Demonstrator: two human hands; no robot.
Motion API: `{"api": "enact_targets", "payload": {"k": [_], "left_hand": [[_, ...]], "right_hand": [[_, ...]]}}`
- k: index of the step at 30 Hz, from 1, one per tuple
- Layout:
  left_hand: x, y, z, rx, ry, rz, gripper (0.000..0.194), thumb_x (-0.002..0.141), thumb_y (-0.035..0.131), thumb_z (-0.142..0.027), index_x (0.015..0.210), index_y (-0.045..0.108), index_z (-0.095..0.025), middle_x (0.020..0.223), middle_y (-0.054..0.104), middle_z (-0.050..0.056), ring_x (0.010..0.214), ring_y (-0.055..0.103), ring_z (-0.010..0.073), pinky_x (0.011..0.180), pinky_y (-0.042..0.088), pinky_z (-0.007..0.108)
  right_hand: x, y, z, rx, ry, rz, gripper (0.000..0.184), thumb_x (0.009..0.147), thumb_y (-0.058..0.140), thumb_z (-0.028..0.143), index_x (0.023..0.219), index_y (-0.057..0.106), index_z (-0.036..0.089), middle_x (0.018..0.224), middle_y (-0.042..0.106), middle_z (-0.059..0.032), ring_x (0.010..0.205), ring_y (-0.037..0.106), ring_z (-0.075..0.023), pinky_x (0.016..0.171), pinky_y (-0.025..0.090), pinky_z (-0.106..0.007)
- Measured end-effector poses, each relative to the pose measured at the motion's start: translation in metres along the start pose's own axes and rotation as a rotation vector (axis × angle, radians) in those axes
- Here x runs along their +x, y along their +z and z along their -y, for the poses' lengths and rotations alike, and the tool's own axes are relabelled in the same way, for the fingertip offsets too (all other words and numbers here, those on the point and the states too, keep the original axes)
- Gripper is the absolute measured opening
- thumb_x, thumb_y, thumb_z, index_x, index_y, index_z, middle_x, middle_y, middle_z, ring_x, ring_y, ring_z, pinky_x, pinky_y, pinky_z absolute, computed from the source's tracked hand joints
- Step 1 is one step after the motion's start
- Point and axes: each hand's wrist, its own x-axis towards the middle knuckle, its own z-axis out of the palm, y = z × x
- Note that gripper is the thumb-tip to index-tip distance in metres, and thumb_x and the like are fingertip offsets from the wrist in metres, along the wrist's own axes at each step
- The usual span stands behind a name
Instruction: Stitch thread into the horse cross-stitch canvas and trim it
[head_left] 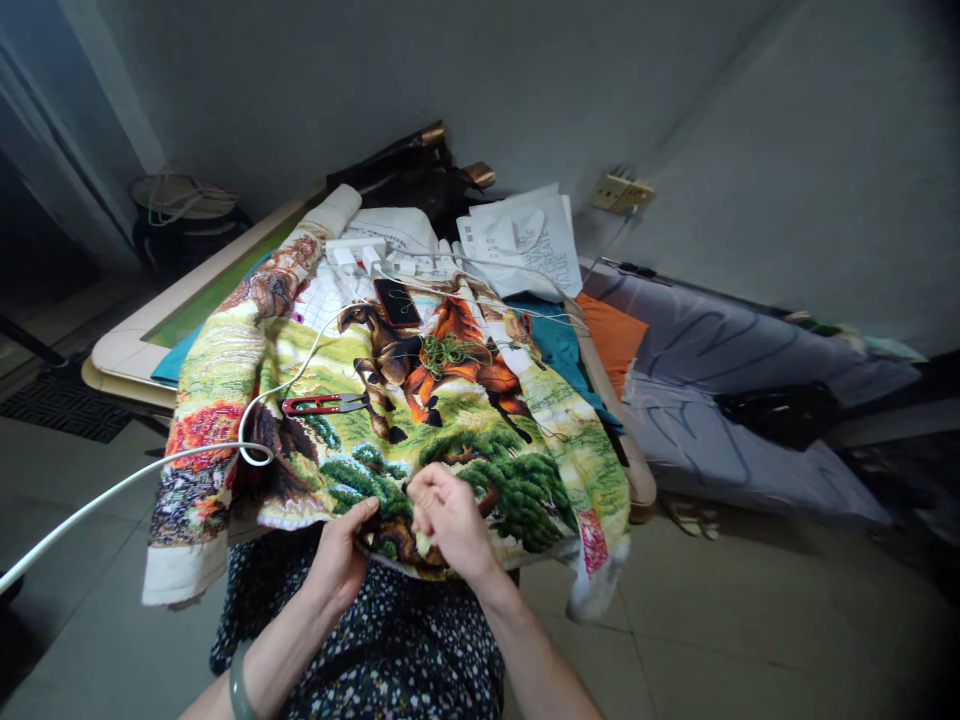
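A large cross-stitch cloth (465,440) with horses and green trees drapes over the table and hangs down to my lap. At its near edge my left hand (346,555) grips the fabric, thumb on top and fingers hidden beneath. Just to the right, my right hand (448,515) is closed in a pinch above the stitched trees. What lies between its fingertips is too small to make out. Red-handled thread snips (322,404) rest on the cloth, beyond my left hand. A tangle of green thread (442,353) sits on the horses.
A phone (396,302) and a white power strip (356,247) lie farther back on the cloth. One white cable (150,462) loops across the left side. The cloth's left side is a thick roll (202,440). Papers (521,240) stand at the back near a wall socket (621,192).
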Motion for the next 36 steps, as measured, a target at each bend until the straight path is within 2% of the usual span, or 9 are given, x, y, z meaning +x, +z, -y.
{"api": "enact_targets", "payload": {"k": [2, 5, 15, 24, 26, 28, 30, 32, 36], "left_hand": [[0.001, -0.001, 0.001, 0.003, 0.010, -0.003, 0.027, 0.048, 0.092, -0.027, 0.063, 0.076, -0.011, 0.063, 0.073, 0.004, 0.060, 0.062, 0.0157, 0.063, 0.049, 0.029], [0.004, -0.003, 0.002, 0.007, 0.022, 0.001, 0.028, 0.048, 0.093, -0.028, 0.062, 0.075, -0.012, 0.061, 0.072, 0.003, 0.060, 0.061, 0.0150, 0.063, 0.048, 0.029], [0.005, -0.004, 0.002, 0.011, 0.009, -0.013, 0.029, 0.047, 0.093, -0.029, 0.063, 0.076, -0.011, 0.062, 0.072, 0.004, 0.062, 0.061, 0.0157, 0.064, 0.047, 0.029], [0.002, 0.000, 0.002, 0.008, 0.041, -0.030, 0.027, 0.046, 0.092, -0.026, 0.063, 0.076, -0.013, 0.063, 0.073, 0.003, 0.061, 0.062, 0.0155, 0.064, 0.048, 0.029], [0.002, 0.001, 0.002, 0.015, 0.043, -0.021, 0.028, 0.048, 0.093, -0.029, 0.062, 0.075, -0.012, 0.061, 0.071, 0.003, 0.059, 0.060, 0.0149, 0.061, 0.047, 0.029], [0.002, 0.002, 0.002, 0.022, 0.036, -0.027, 0.031, 0.048, 0.094, -0.032, 0.059, 0.073, -0.012, 0.056, 0.067, 0.002, 0.054, 0.057, 0.0136, 0.055, 0.044, 0.028], [0.004, 0.003, 0.001, 0.026, 0.032, -0.054, 0.032, 0.047, 0.095, -0.032, 0.058, 0.072, -0.012, 0.055, 0.066, 0.001, 0.053, 0.055, 0.0130, 0.053, 0.042, 0.027], [0.005, 0.005, 0.000, 0.022, 0.042, -0.088, 0.033, 0.043, 0.095, -0.029, 0.060, 0.074, -0.011, 0.059, 0.068, 0.001, 0.056, 0.057, 0.0134, 0.055, 0.044, 0.027], [0.006, 0.009, -0.001, 0.017, 0.069, -0.118, 0.031, 0.041, 0.094, -0.025, 0.062, 0.076, -0.012, 0.062, 0.071, 0.002, 0.060, 0.059, 0.0137, 0.059, 0.046, 0.026]], "right_hand": [[-0.009, 0.007, -0.012, -0.155, 0.004, 0.025, 0.025, 0.091, 0.057, 0.043, 0.084, 0.062, 0.019, 0.053, 0.053, 0.0052, 0.044, 0.046, -0.0099, 0.045, 0.038, -0.019], [-0.016, 0.015, -0.021, -0.307, -0.066, -0.034, 0.022, 0.090, 0.054, 0.030, 0.086, 0.071, 0.018, 0.054, 0.058, 0.0020, 0.047, 0.053, -0.0112, 0.046, 0.039, -0.019], [-0.015, 0.020, -0.022, -0.366, -0.100, -0.087, 0.026, 0.088, 0.053, 0.023, 0.086, 0.078, 0.017, 0.050, 0.059, 0.0011, 0.040, 0.051, -0.0121, 0.041, 0.037, -0.021], [-0.013, 0.026, -0.019, -0.559, -0.167, -0.169, 0.021, 0.085, 0.056, 0.015, 0.075, 0.073, 0.020, 0.062, 0.070, -0.0024, 0.053, 0.065, -0.0157, 0.056, 0.047, -0.023], [-0.013, 0.030, -0.022, -0.490, -0.095, -0.181, 0.018, 0.086, 0.055, 0.017, 0.075, 0.069, 0.020, 0.060, 0.068, -0.0010, 0.046, 0.061, -0.0139, 0.050, 0.045, -0.022], [-0.014, 0.035, -0.026, -0.325, 0.014, -0.167, 0.016, 0.087, 0.054, 0.022, 0.075, 0.064, 0.020, 0.056, 0.064, 0.0012, 0.039, 0.056, -0.0121, 0.042, 0.041, -0.020], [-0.014, 0.038, -0.031, -0.179, 0.071, -0.166, 0.015, 0.086, 0.056, 0.026, 0.074, 0.061, 0.020, 0.057, 0.063, 0.0016, 0.041, 0.057, -0.0122, 0.040, 0.040, -0.019], [-0.014, 0.040, -0.036, -0.121, 0.061, -0.198, 0.013, 0.083, 0.059, 0.026, 0.073, 0.062, 0.019, 0.060, 0.063, 0.0006, 0.049, 0.060, -0.0133, 0.044, 0.044, -0.020], [-0.016, 0.042, -0.043, -0.143, 0.003, -0.245, 0.013, 0.082, 0.061, 0.026, 0.072, 0.065, 0.018, 0.065, 0.065, -0.0016, 0.057, 0.061, -0.0151, 0.048, 0.046, -0.021]]}}
